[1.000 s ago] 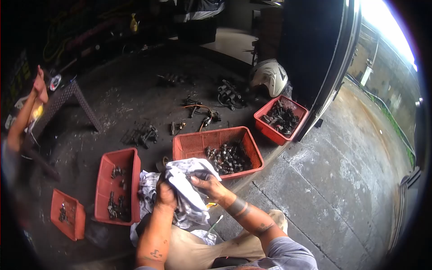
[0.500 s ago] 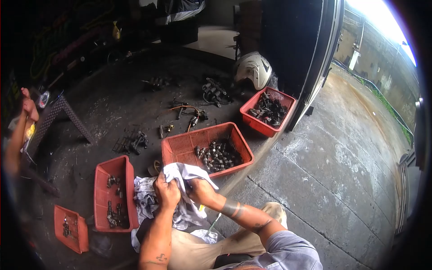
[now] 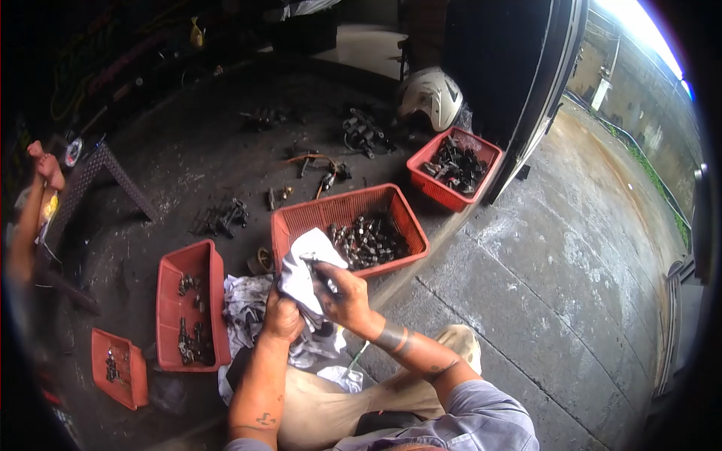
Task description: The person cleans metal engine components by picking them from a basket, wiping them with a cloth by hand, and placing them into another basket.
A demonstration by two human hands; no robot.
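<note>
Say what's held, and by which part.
A white cloth: left hand at its lower end, right hand at its right side. Anything inside can't be told.

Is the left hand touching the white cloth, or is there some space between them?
Touching. In the head view, the left hand is closed on the lower edge of the white cloth.

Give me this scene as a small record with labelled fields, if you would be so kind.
Left hand: closed on a white cloth
Right hand: thumb and fingers at the same cloth; whether they pinch a small part is unclear
Large middle basket: red, dark metal parts inside
Right basket: red, filled with parts, near a white helmet
Left baskets: two, red, a few parts in each
</note>
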